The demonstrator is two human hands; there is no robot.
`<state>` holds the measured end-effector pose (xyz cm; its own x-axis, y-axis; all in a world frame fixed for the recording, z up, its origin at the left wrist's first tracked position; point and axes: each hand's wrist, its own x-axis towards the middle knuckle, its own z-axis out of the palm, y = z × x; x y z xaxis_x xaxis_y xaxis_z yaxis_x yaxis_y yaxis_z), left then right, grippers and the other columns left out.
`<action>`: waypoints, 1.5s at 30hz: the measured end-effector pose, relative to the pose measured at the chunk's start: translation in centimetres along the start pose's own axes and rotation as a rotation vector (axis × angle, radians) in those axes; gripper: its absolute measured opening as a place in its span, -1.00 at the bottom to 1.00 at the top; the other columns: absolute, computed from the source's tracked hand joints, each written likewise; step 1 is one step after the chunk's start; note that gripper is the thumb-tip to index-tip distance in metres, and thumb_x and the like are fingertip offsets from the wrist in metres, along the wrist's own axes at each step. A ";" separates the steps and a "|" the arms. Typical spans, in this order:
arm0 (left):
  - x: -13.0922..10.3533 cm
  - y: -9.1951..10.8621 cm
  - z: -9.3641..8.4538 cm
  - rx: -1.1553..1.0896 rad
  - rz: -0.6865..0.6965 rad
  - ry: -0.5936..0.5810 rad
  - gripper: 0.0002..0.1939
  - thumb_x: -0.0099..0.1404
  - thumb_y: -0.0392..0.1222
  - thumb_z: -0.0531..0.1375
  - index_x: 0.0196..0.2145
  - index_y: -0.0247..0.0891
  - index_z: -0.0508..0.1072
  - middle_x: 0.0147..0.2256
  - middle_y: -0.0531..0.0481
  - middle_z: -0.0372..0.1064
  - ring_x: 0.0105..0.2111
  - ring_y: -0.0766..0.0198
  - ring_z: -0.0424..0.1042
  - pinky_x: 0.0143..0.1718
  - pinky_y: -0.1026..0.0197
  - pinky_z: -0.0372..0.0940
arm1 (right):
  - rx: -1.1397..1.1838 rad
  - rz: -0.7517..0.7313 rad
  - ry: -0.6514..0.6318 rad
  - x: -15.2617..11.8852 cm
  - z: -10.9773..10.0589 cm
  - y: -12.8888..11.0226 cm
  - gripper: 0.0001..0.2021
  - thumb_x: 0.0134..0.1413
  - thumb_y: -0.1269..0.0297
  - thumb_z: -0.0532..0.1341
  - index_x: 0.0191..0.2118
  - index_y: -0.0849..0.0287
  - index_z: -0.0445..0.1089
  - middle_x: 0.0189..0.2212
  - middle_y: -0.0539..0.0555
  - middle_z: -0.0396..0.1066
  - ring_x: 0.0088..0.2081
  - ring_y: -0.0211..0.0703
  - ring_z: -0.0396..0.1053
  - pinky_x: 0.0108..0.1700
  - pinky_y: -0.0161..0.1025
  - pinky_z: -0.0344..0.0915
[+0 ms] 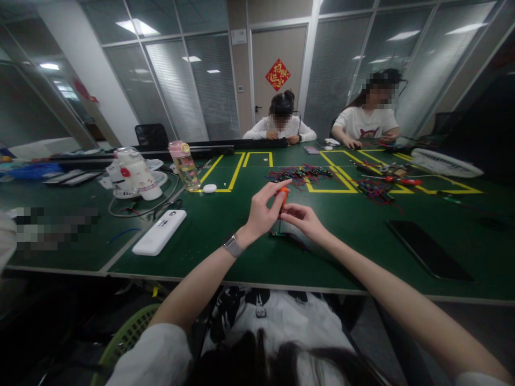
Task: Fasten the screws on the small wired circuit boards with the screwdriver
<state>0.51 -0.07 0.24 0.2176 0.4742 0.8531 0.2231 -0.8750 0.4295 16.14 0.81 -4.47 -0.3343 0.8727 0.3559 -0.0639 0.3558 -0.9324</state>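
An orange-handled screwdriver (284, 198) stands nearly upright over the green table, its thin shaft pointing down. My left hand (264, 207), with a grey watch on its wrist, is closed round the upper handle. Just to the right, my right hand (302, 219) pinches at the lower end of the handle, thumb and fingers together. Below them a small green circuit board (277, 234) lies on the table (225, 257), with dark and blue wires trailing right. The screwdriver's tip reaches down to the board; whether it touches a screw is too small to tell.
Wired boards (306, 174) are heaped beyond my hands, with another pile (376, 190) to the right. A white power bank (160, 232) and pink-lidded bottle (185, 166) are at left, a black phone (428, 249) at right. Two people sit across the table.
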 end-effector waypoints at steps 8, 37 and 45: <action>0.1 0.1 0.1 0.073 0.023 0.059 -0.82 0.32 -0.19 0.20 -0.13 -0.21 0.49 -0.30 0.01 0.37 -0.32 0.34 0.34 -0.24 0.26 0.27 | 0.041 -0.038 -0.022 0.0 0.3 0.1 -0.77 -0.10 0.19 0.39 -0.34 0.17 0.43 -0.44 -0.02 0.43 -0.39 -0.22 0.36 -0.26 -0.26 0.31; -0.1 0.2 0.0 0.037 0.014 0.001 -0.71 0.43 -0.25 0.00 0.04 -0.20 0.40 -0.13 -0.08 0.39 -0.13 0.26 0.39 -0.08 0.18 0.29 | 0.038 -0.001 -0.032 -0.1 0.0 -0.1 -0.72 -0.04 0.09 0.34 -0.27 0.15 0.39 -0.38 -0.01 0.41 -0.30 -0.16 0.37 -0.17 -0.22 0.29; -0.2 -0.1 0.4 0.134 0.025 0.097 -0.81 0.31 -0.16 0.20 -0.12 -0.19 0.48 -0.26 0.00 0.31 -0.26 0.30 0.35 -0.20 0.23 0.31 | 0.019 -0.034 -0.043 -0.2 0.2 0.1 -0.73 -0.04 0.10 0.35 -0.26 0.15 0.43 -0.38 0.00 0.43 -0.30 -0.16 0.37 -0.18 -0.22 0.29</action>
<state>0.80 -0.09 -0.11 0.1334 0.4352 0.8904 0.3450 -0.8626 0.3700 16.02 0.66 -4.66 -0.3717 0.8450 0.3846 -0.0939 0.3779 -0.9211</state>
